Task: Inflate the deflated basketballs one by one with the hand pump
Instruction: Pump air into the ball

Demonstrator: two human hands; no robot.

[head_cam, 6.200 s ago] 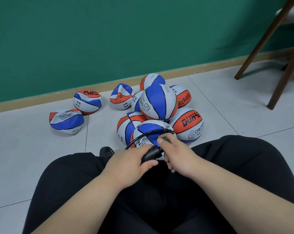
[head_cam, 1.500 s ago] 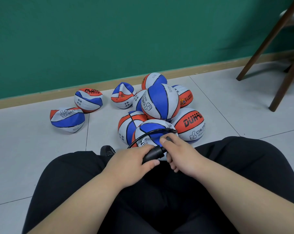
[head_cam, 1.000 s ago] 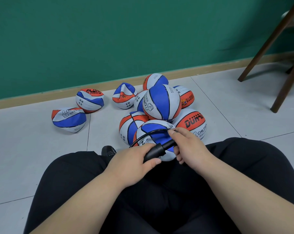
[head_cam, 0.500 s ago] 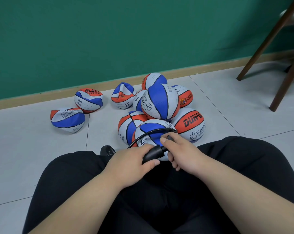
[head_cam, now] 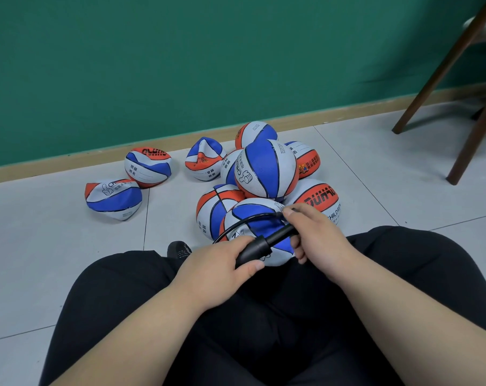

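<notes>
The right hand (head_cam: 317, 238) has pulled the pump (head_cam: 257, 246) handle out, up and right, since half a second back. Its fingers curl round the handle, and the left hand (head_cam: 219, 266) grips the barrel. The pump slants over the ball (head_cam: 264, 227) at the knees, so the next push likely runs down-left.

"CHILDRE" is read on the white panel of the rightmost ball (head_cam: 318, 200), below a stylised logo printed upside down on orange. "班级" and "姓名" are printed on the second ball from the left (head_cam: 148, 168). "CH" is seen on the leftmost ball (head_cam: 113, 197).
</notes>
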